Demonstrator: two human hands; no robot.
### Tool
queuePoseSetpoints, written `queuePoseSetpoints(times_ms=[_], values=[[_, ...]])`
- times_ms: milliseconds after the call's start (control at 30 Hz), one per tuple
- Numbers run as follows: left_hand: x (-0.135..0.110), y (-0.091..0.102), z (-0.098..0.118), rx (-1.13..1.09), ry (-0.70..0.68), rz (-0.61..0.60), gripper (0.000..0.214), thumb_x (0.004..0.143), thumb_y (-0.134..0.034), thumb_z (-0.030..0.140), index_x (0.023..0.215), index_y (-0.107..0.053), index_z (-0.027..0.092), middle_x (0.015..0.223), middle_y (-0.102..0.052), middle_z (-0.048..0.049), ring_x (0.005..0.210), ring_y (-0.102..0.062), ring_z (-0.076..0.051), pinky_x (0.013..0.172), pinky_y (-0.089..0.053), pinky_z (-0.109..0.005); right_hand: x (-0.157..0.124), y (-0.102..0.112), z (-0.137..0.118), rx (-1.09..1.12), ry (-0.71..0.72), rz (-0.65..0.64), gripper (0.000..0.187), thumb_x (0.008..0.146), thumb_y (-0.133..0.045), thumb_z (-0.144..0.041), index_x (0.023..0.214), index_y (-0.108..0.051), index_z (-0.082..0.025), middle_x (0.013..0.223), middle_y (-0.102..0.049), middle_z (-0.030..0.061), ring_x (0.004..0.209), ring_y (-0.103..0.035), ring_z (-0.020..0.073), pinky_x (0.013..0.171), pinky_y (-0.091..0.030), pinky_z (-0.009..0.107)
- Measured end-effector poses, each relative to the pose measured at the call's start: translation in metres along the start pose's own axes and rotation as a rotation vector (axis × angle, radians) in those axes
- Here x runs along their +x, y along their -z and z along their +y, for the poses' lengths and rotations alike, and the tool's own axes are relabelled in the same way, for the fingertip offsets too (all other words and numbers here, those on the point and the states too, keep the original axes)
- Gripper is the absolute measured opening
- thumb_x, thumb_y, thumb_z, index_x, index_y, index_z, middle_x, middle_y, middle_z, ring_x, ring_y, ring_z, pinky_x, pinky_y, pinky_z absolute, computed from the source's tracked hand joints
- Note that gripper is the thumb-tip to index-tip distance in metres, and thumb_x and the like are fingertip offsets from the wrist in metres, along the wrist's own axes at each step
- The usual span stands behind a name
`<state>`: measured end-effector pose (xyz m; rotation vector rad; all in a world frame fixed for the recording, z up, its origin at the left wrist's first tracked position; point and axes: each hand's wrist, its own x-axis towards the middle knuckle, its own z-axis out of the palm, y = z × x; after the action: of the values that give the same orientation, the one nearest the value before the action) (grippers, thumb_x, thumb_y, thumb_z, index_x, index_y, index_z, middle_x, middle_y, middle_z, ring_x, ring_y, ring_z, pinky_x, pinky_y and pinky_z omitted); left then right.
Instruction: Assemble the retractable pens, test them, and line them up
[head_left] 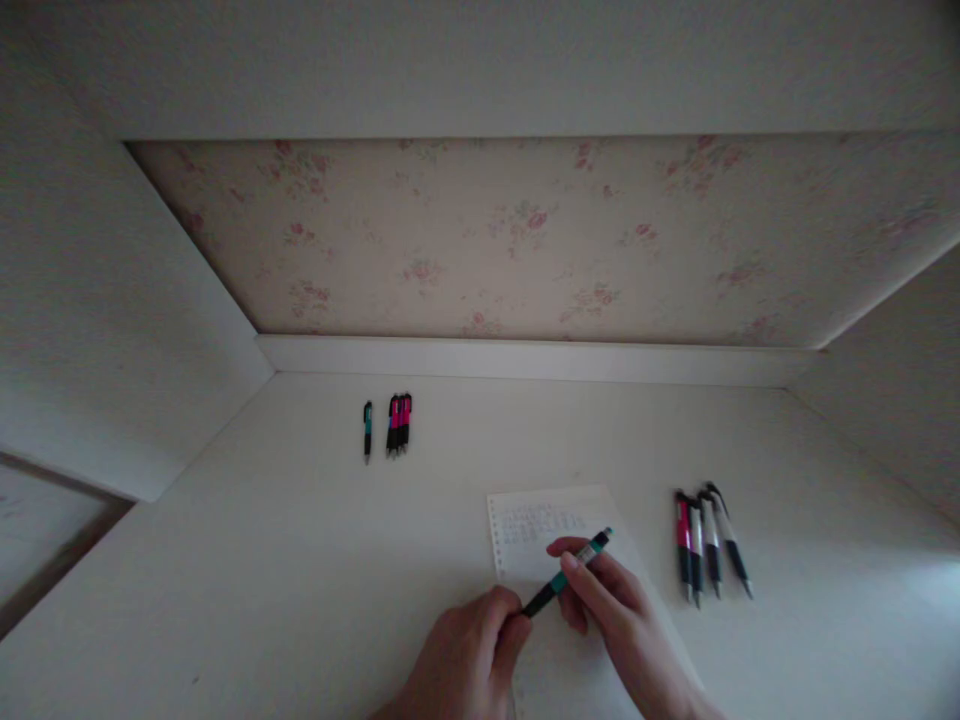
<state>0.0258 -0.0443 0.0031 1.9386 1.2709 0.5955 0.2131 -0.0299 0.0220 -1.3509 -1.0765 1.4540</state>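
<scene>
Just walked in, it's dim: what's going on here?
A person holds a teal pen in both hands, left hand at its dark tip end, right hand on the barrel, over a sheet of paper on the white table. Four pens lie in a row to the right; a lone pen and some pink pens lie farther back.

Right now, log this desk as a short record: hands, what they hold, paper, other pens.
left hand: pinches the lower, dark end of the teal pen
right hand: fingers grip the same pen's middle
teal pen: tilted, upper end to the right, over the paper
paper: sheet with faint writing, flat on the desk, partly under the hands
far pen: teal, alone, far left
pink bunch: just right of the far pen
right row: four pens side by side, right of the paper; one pink, three white
</scene>
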Motion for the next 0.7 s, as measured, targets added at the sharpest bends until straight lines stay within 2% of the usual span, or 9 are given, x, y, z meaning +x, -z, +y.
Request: queuePoseSetpoints(times_ms=[167,300,500,700], values=[[0.003,0.003,-0.003,-0.09,0.056,0.003,0.017,0.093,-0.044,0.022,0.094,-0.06,0.018,0.081,-0.073,-0.0062,0.069,-0.067,-0.018,0.062,-0.047,-0.023,0.003,-0.005,0.004,0.072,-0.01,0.042,0.049,0.082,-0.066,-0.063,0.087,-0.069,-0.015,0.057,-0.054,-0.0015,0.058,-0.047,0.0138,0.061,-0.036,0.028],[0.006,0.0,-0.011,-0.154,0.057,0.016,0.017,0.095,-0.044,0.022,0.101,-0.059,0.018,0.08,-0.072,-0.0056,0.068,-0.066,-0.016,0.061,-0.046,-0.021,0.005,-0.003,0.009,0.17,-0.018,0.107,0.049,0.078,-0.071,-0.063,0.089,-0.069,-0.015,0.056,-0.055,-0.0015,0.056,-0.045,0.0135,0.058,-0.034,0.028],[0.004,-0.015,-0.026,-0.214,0.074,0.085,0.022,0.096,-0.048,0.036,0.106,-0.059,0.02,0.072,-0.067,-0.0009,0.056,-0.058,-0.012,0.053,-0.042,-0.019,0.005,-0.001,0.011,0.273,-0.036,0.115,0.05,0.073,-0.075,-0.063,0.089,-0.07,-0.015,0.052,-0.055,-0.0016,0.053,-0.044,0.0128,0.057,-0.032,0.027],[-0.002,-0.021,-0.028,-0.257,0.151,0.092,0.03,0.093,-0.05,0.044,0.108,-0.06,0.02,0.071,-0.064,-0.0005,0.054,-0.054,-0.012,0.053,-0.039,-0.02,0.001,-0.001,0.012,0.364,-0.082,0.116,0.047,0.072,-0.079,-0.059,0.087,-0.072,-0.014,0.051,-0.057,-0.0006,0.052,-0.044,0.0116,0.055,-0.029,0.026]])
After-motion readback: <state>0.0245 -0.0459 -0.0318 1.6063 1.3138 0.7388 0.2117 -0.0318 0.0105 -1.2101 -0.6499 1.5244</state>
